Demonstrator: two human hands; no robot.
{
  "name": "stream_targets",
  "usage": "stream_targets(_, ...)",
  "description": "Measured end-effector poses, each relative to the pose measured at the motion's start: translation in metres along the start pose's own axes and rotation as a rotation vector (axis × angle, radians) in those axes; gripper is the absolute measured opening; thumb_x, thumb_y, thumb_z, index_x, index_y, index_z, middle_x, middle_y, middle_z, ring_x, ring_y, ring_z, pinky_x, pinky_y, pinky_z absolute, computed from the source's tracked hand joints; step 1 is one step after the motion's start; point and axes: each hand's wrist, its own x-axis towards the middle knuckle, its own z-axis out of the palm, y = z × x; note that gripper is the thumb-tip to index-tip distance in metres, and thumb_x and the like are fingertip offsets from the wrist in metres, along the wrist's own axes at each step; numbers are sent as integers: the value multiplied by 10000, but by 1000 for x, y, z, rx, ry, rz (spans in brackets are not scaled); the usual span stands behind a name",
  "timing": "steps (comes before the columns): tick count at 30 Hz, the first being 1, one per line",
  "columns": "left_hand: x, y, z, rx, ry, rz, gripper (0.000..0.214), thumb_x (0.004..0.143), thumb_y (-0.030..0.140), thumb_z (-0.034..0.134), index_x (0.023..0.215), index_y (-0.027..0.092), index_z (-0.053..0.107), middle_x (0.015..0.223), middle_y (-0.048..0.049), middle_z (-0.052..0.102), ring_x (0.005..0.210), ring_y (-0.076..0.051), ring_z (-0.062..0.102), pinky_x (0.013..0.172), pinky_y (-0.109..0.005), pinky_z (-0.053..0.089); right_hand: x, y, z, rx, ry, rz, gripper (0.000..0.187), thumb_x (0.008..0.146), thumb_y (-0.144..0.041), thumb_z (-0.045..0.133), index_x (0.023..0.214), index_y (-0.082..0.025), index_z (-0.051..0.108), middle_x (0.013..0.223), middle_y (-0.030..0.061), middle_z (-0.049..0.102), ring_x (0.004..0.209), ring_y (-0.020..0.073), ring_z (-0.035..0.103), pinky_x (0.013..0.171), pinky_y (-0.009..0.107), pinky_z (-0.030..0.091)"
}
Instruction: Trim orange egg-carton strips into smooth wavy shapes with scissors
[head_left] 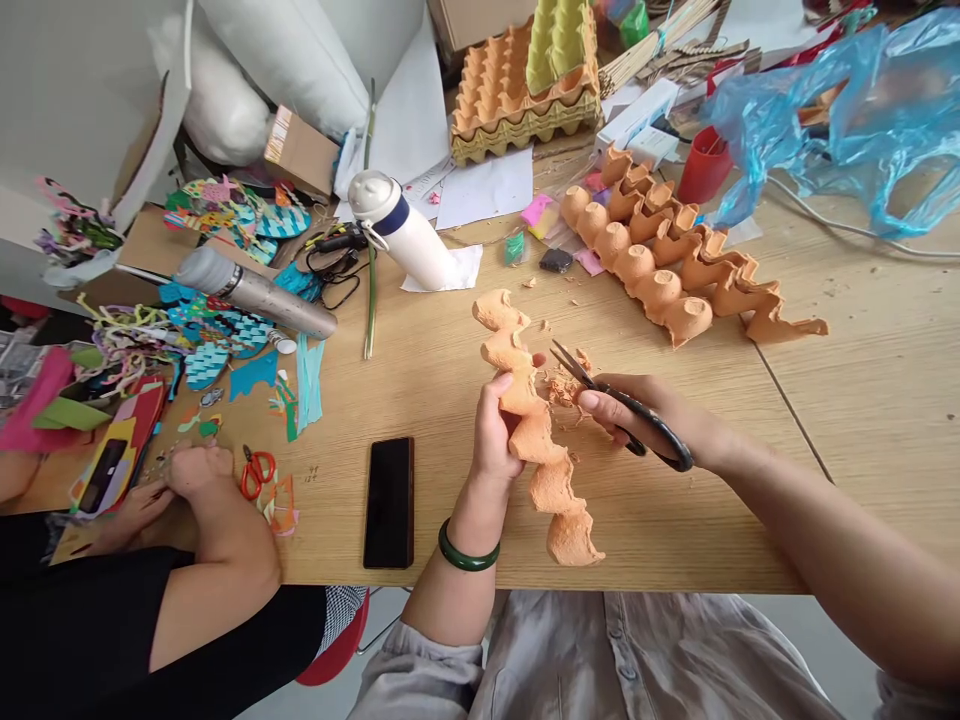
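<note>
My left hand (pixel 498 432) grips a long orange strip of egg carton (pixel 536 440) with a jagged edge, held over the table near its front edge. In my right hand (pixel 637 410) is a pair of black-handled scissors (pixel 651 432). Their blades point up and left, a little apart at the tips, close to the strip's right side without visibly touching it. Beneath the blades lies a small heap of orange carton scraps (pixel 564 388). Farther back on the right rest more cut orange egg carton strips (pixel 637 268), side by side.
A black phone (pixel 388 503) lies left of my left hand. Behind it stands a white bottle (pixel 409 238); stacked egg trays (pixel 517 85) sit at the back. A blue plastic bag (pixel 840 130) and red cup (pixel 705 165) are back right. At left, another person's hands (pixel 196 470) rest near orange-handled scissors (pixel 257 472).
</note>
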Motion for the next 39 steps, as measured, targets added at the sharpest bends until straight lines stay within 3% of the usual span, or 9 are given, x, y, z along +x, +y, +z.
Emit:
stream_targets(4,-1,-3,-3,60,-16,81,382,787,417,618,1087,211,735,1183,-51,749,1034,-204,700,851,-271,562,-1,-3,-5,-11,-50,81,648,777,-825,619,652,-211,457,566,-45,434,486,103,497,445,244,461)
stream_targets(8,1,-5,-10,86,-61,155,426,818,408,622,1195,236,723,1240,-39,746,1160,-215,673,957,-283,533,-4,-7,-12,-35,-74,19,641,787,-820,617,656,-209,471,554,-45,437,460,91,470,413,235,418)
stream_targets(15,0,-8,-10,175,-95,298,376,879,365,601,1203,234,741,1289,-43,729,1284,-243,613,1063,-304,474,-6,-4,-12,-53,-77,-18,592,832,-759,625,669,-204,498,532,-57,427,412,76,430,381,229,328)
stream_targets(19,0,-9,-8,206,-45,365,384,873,365,622,1221,243,728,1270,-43,735,1303,-252,606,1071,-311,466,-8,-4,-6,-1,-109,-41,567,863,-720,626,668,-201,506,530,-60,438,396,67,425,368,220,326)
stream_targets(27,0,-10,-9,241,-47,359,381,870,410,648,1195,229,735,1267,-61,726,1268,-259,621,1061,-320,472,-10,-8,-4,72,-127,-11,580,863,-707,643,619,-212,464,472,-58,454,371,71,429,362,220,359)
stream_targets(33,-1,-10,-8,276,-46,387,365,871,444,655,1142,221,753,1297,-63,718,1300,-267,601,1082,-322,457,-9,-3,-3,43,-104,-31,570,870,-675,656,620,-200,464,502,-61,442,385,61,422,374,211,306)
stream_targets(39,0,-10,-9,214,-36,292,394,867,429,634,1182,217,739,1201,-59,753,1184,-224,649,965,-271,501,-7,3,-2,-39,-85,-12,546,879,-689,626,679,-186,551,491,-58,426,408,75,380,408,232,256)
